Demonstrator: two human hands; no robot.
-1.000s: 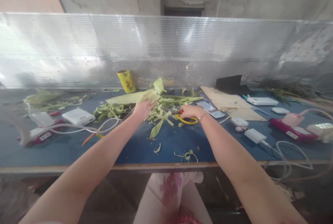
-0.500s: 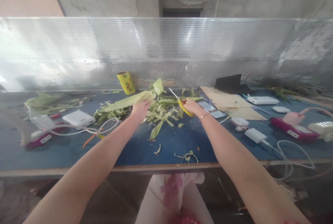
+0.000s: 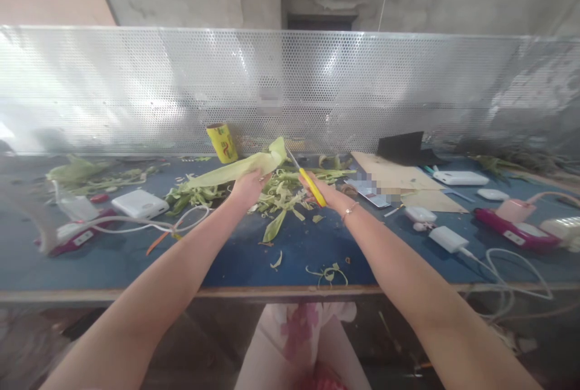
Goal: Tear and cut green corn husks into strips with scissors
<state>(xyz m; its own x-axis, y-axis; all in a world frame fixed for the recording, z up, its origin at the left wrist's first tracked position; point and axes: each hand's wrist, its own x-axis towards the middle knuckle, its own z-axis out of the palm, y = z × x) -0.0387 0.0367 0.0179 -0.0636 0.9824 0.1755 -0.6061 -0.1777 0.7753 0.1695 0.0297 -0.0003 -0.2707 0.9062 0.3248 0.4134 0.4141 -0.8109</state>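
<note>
A long, pale green leaf (image 3: 226, 171) is gripped near its right end by my left hand (image 3: 249, 188), fingers closed round it. Yellow-handled scissors (image 3: 313, 188) sit in my right hand (image 3: 330, 194), whose fingers wrap the handles. Their blades point up and left, with the tips at the leaf's folded right end; whether they touch it I cannot tell. Below and between both hands lies a heap of cut green leaf strips (image 3: 283, 197). Loose curled scraps (image 3: 330, 273) lie by the table's front edge.
A yellow cardboard tube (image 3: 222, 143) leans by the perforated metal screen (image 3: 190, 88). To the left are a white power bank (image 3: 139, 203), cables and a power strip (image 3: 81, 239). On the right lie a phone (image 3: 372, 192), brown paper (image 3: 435, 201), chargers (image 3: 448, 238) and another strip (image 3: 514, 230).
My right hand has brought the scissors left, up to the leaf's right end. The scissors have turned more upright. My left hand keeps its hold, and the leaf has shifted slightly right.
</note>
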